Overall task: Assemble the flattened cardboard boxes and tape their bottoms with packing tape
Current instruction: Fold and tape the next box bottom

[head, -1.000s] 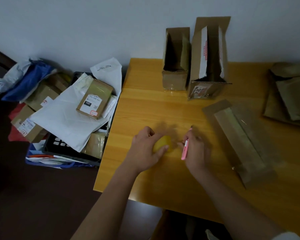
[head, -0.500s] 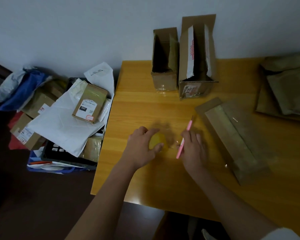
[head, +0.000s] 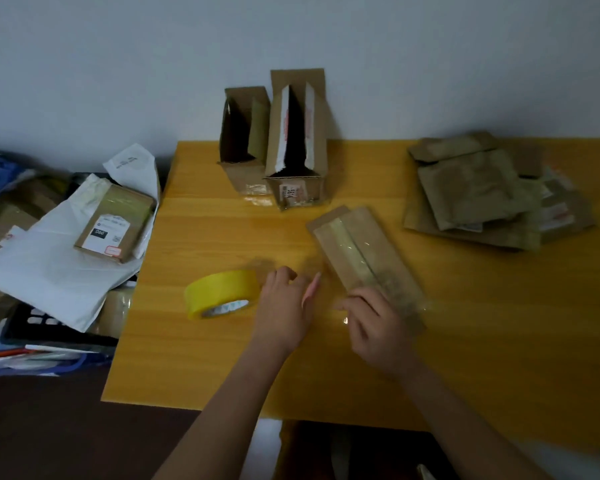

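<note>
Pale grey wall runs behind my yellow wooden bench [head: 194,237], which fills the middle and right of the head view. Against the wall stand two assembled brown cardboard boxes, open at the top: a smaller one [head: 243,140] and, touching it on its right, a taller one with white-edged flaps and a printed label [head: 297,140]. Nearer me lies a long flat brown cardboard box with a strip of clear tape down its seam [head: 357,251], angled across the bench. Far right sits a loose stack of flattened brown cardboard pieces [head: 471,192].

A roll of yellow packing tape [head: 220,294] lies on the bench just left of my left hand [head: 284,306]; I see a small gap between them. That hand rests palm down, fingers loosely bent, and a slim pink pen-shaped tool [head: 311,289] sits along its right edge. I cannot tell whether the fingers actually hold the tool. My right hand [head: 378,323] lies on the near end of the taped flat box, fingers curved over the cardboard and pressing it, not pinching anything that I can make out.

Off the bench to the left is a heap of white plastic mailers [head: 49,268] with a small labelled parcel [head: 115,223] on top.
</note>
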Motion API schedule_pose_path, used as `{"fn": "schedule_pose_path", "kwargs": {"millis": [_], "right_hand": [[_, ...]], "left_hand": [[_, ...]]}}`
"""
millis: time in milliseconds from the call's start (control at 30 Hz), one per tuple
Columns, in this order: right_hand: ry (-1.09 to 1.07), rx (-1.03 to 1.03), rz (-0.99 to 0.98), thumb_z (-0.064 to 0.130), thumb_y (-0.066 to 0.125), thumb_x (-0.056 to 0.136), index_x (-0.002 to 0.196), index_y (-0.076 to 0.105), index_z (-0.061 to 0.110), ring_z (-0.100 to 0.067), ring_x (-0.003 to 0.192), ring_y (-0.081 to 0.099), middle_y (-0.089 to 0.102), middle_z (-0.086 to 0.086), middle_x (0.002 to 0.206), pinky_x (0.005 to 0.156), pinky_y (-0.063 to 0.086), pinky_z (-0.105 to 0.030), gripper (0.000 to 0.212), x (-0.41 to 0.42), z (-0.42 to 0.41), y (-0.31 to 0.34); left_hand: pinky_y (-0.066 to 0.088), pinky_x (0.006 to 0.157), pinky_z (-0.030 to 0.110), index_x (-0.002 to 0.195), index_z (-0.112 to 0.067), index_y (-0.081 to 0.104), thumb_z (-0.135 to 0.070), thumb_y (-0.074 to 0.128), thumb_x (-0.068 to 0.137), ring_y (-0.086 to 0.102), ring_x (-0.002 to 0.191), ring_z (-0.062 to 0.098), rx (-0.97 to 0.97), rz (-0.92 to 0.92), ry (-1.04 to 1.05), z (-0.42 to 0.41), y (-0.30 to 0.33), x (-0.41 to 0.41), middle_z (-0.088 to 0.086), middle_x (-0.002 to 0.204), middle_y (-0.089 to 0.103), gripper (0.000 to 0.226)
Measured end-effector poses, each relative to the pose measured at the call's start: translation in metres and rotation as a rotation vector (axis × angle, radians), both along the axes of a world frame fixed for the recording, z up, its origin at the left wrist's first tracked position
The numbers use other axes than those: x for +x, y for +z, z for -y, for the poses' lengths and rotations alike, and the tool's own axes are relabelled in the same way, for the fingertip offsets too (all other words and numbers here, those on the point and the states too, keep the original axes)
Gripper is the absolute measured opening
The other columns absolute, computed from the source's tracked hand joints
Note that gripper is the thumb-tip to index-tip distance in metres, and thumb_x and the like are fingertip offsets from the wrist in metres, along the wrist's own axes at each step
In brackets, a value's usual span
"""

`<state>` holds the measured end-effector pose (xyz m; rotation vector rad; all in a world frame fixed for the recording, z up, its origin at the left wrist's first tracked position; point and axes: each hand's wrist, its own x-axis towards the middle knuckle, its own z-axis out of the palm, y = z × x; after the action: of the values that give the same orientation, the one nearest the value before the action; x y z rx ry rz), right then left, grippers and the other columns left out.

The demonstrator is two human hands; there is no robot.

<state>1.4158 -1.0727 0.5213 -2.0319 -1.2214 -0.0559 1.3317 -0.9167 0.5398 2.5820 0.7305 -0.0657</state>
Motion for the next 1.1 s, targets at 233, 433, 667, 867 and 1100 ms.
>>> {"fn": "schedule_pose_path", "kwargs": {"millis": [233,433,667,867,1100], "right_hand": [[-0.355,-0.260,-0.614,0.024,0.050,0.101,0.141,0.048,0.013,-0.017,0.120,0.051,0.056,-0.004,0.134,0.095,0.044,-0.029,0.041,0.059,0.064,-0.019],[-0.356,-0.215,-0.786,0.032,0.065,0.092,0.119,0.059,0.022,0.002,0.087,0.056,0.062,0.012,0.103,0.070,0.042,-0.010,0.029,0.069,0.073,-0.022],[-0.403,-0.253,-0.765,0.029,0.068,0.090,0.106,0.058,0.020,-0.014,0.086,0.060,0.057,0.013,0.088,0.065,0.044,-0.020,0.020,0.072,0.089,-0.036],[-0.288,-0.235,-0.564,0.032,0.066,0.090,0.126,0.049,0.026,-0.019,0.089,0.063,0.061,0.001,0.102,0.071,0.055,-0.042,0.040,0.072,0.095,-0.039],[-0.100,-0.232,-0.302,0.020,0.065,0.092,0.108,0.068,0.011,-0.024,0.086,0.061,0.056,-0.009,0.110,0.068,0.056,-0.044,0.018,0.075,0.100,-0.044]], "left_hand": [[0.051,0.086,0.032,0.116,-0.009,0.062,-0.040,0.060,0.093,0.062,0.099,0.019,-0.813,0.037,0.629,0.084,-0.019,0.024,0.005,0.110,0.067,0.039],[0.053,0.092,0.048,0.082,-0.006,0.066,-0.024,0.072,0.087,0.064,0.086,0.027,-1.018,0.211,0.926,0.104,-0.046,0.029,0.011,0.087,0.069,0.020],[0.042,0.064,0.037,0.074,-0.013,0.049,-0.024,0.086,0.070,0.045,0.064,0.018,-0.711,0.275,0.975,0.114,-0.049,0.036,0.000,0.068,0.049,0.039],[0.047,0.061,0.031,0.071,-0.006,0.064,-0.009,0.077,0.079,0.054,0.060,0.009,-0.530,0.360,0.828,0.129,-0.040,0.044,-0.001,0.064,0.061,0.016],[0.054,0.081,0.027,0.103,-0.007,0.075,-0.007,0.067,0.088,0.068,0.090,0.016,-0.328,0.417,0.591,0.144,-0.046,0.035,0.006,0.100,0.073,0.017]]}}
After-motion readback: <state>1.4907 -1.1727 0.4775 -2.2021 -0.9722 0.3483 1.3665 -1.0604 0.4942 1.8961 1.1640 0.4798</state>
